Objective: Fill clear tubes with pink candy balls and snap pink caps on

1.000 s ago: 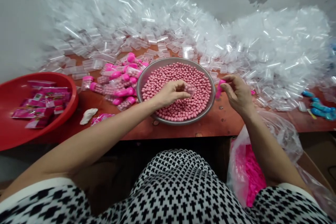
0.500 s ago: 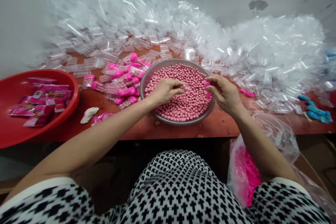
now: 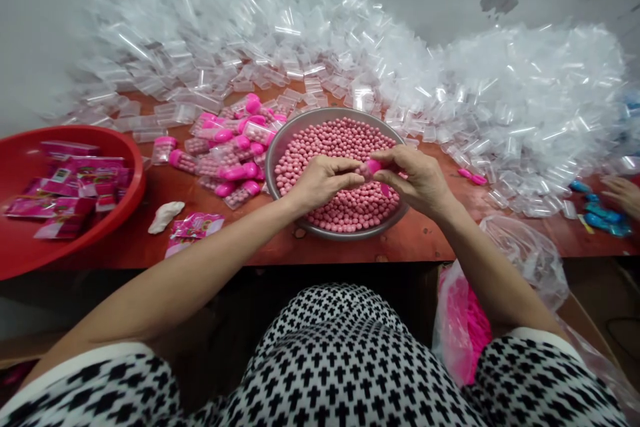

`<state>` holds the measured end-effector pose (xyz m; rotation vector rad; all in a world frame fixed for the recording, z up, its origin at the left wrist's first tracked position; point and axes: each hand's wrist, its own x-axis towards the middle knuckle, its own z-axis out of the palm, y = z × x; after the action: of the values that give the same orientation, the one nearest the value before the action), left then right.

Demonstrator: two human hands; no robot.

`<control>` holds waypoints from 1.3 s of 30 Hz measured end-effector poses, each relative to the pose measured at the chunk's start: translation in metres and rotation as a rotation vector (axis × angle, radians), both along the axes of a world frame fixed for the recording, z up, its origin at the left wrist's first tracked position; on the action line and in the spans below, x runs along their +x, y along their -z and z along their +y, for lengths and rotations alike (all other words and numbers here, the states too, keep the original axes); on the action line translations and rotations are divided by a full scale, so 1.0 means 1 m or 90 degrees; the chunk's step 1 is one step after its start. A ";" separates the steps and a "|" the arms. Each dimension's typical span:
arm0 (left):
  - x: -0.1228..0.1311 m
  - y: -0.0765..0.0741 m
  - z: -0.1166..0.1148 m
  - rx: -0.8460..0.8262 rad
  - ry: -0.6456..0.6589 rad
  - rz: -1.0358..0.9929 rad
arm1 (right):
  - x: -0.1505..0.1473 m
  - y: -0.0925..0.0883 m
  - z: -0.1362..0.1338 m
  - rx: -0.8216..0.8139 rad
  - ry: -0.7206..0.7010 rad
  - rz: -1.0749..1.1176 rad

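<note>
Over the metal bowl (image 3: 280, 143) of pink candy balls (image 3: 340, 143), my two hands meet. My left hand (image 3: 323, 180) is closed around a small clear tube, mostly hidden by the fingers. My right hand (image 3: 415, 177) pinches a bright pink cap (image 3: 373, 167) against the tube's end. Left of the bowl lies a heap of filled tubes with pink caps (image 3: 230, 157).
A great pile of empty clear tubes (image 3: 350, 60) covers the back of the red-brown table (image 3: 425, 237). A red basin (image 3: 115, 207) with pink packets stands at the left. A plastic bag of pink caps (image 3: 467, 323) hangs at my right knee. Another person's hand (image 3: 620, 193) shows at the far right by blue caps (image 3: 603, 220).
My right hand has moved left with the pink cap, from the bowl's right rim to my left hand. Another person's hand has come into view at the far right.
</note>
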<state>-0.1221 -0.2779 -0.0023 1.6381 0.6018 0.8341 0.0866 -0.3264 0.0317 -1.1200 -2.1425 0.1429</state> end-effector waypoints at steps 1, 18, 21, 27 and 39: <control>-0.001 0.000 -0.001 0.001 -0.010 0.000 | 0.000 0.000 -0.001 -0.010 0.000 -0.001; -0.001 0.000 0.008 -0.241 0.016 -0.082 | -0.001 0.016 -0.016 -0.256 -0.002 0.347; 0.000 -0.001 0.010 -0.313 0.008 -0.128 | 0.005 0.022 -0.022 -0.405 -0.043 0.544; 0.002 -0.001 0.008 -0.157 0.032 -0.062 | 0.001 0.023 -0.015 -0.458 0.002 0.687; 0.000 0.003 0.009 0.061 -0.006 -0.009 | -0.026 0.018 -0.005 -0.675 -0.028 0.746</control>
<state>-0.1223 -0.2693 -0.0054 1.7161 0.5675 0.8921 0.0609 -0.3318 0.0134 -1.0429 -0.9262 1.6339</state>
